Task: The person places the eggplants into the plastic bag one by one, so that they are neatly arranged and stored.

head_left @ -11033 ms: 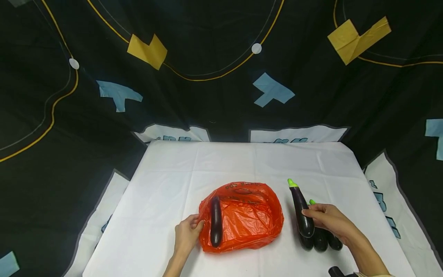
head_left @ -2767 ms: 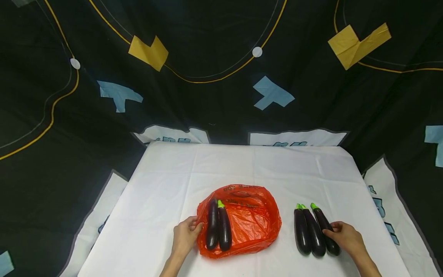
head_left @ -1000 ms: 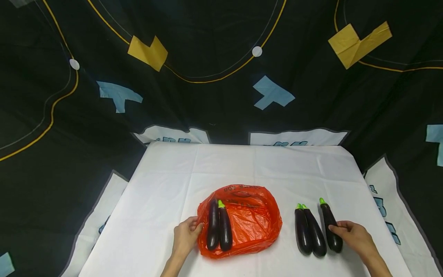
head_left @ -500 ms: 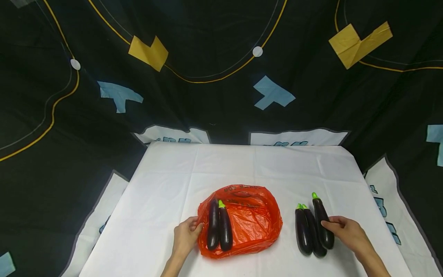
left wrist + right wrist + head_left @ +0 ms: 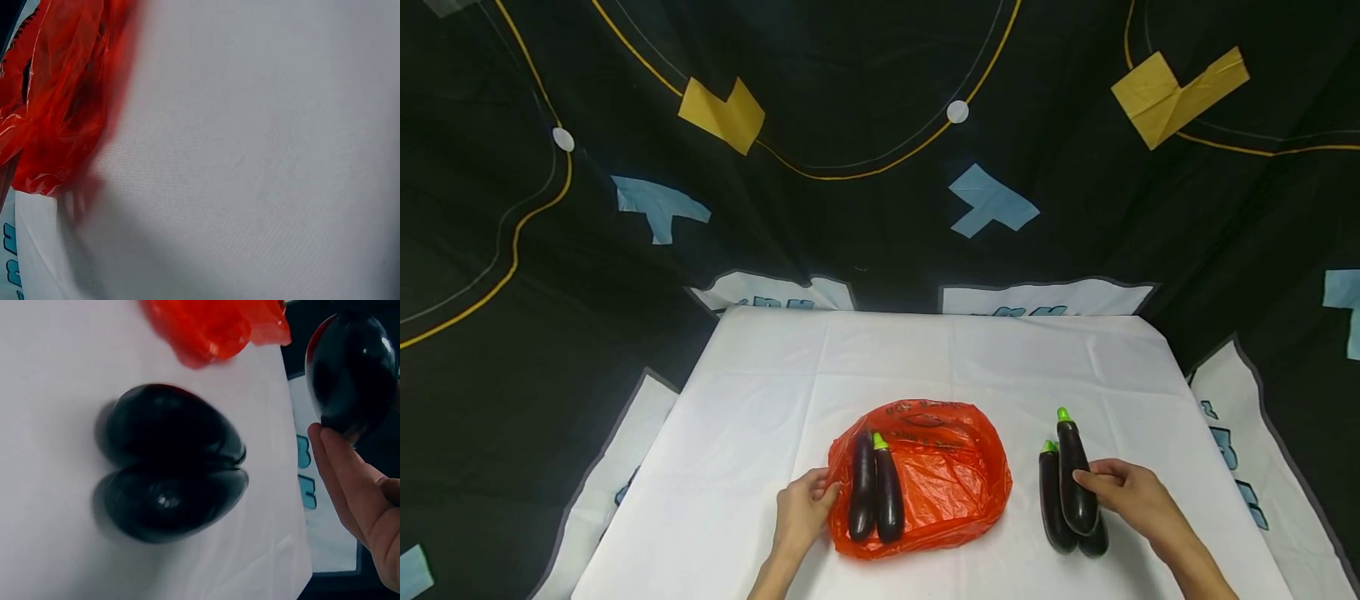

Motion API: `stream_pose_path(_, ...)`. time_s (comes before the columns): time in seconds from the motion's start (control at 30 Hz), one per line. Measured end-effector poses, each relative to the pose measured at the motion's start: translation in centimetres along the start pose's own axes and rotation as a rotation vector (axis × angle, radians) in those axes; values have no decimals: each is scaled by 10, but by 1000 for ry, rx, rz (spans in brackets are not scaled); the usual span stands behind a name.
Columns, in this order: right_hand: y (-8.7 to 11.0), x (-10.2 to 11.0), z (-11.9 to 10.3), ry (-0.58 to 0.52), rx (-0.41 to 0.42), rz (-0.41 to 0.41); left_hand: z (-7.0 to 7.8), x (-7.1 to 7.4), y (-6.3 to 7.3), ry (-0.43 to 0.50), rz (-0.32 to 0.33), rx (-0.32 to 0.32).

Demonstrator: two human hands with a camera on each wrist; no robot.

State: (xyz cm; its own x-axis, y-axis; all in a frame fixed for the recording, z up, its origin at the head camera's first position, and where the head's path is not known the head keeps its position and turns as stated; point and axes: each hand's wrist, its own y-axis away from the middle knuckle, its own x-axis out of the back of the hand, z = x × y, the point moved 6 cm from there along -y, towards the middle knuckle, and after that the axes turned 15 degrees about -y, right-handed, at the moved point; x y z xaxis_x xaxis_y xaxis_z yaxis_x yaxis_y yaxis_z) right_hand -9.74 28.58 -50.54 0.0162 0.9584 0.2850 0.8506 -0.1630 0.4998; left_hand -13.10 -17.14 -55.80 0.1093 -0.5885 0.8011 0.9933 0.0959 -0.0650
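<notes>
My right hand (image 5: 1131,493) pinches a dark purple eggplant (image 5: 1077,475) with a bright green stem end, raised above the table. In the right wrist view that eggplant (image 5: 353,375) hangs at upper right, clear of two others. Those two eggplants (image 5: 1054,508) lie side by side on the white cloth, partly covered by the held one in the head view. On the left, my left hand (image 5: 801,510) pinches the left rim of a red plastic bag (image 5: 947,492), which lies spread wide. Two more eggplants (image 5: 889,496) rest side by side in the bag's left part.
A white cloth covers the table (image 5: 880,358). Black fabric (image 5: 850,242) with yellow and blue shapes hangs behind and around it. The red bag (image 5: 62,94) fills the upper left of the left wrist view.
Since a second ago, my right hand has lifted the rightmost eggplant and carried it left over the other two. Earlier, a second eggplant went into the bag. My left hand stays at the rim.
</notes>
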Motion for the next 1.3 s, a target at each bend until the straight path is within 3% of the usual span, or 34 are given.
stream_pose_path(0.43,6,-30,-30,-43,92,-54,0,-1,-1,-10,-9,11)
stream_pose_path(0.63,5,-53,-44,-51,141,-64,0,-2,-1,-9,-29,40)
stream_pose_path(0.87,2,-78,-59,-37,189,-88,-1,-3,-1,-2,-24,21)
stream_pose_path(1.03,-3,-97,-64,-63,197,-114,0,-3,0,4,-19,18)
stream_pose_path(1.3,-7,-131,-68,-15,207,-159,1,-2,0,-4,-31,17)
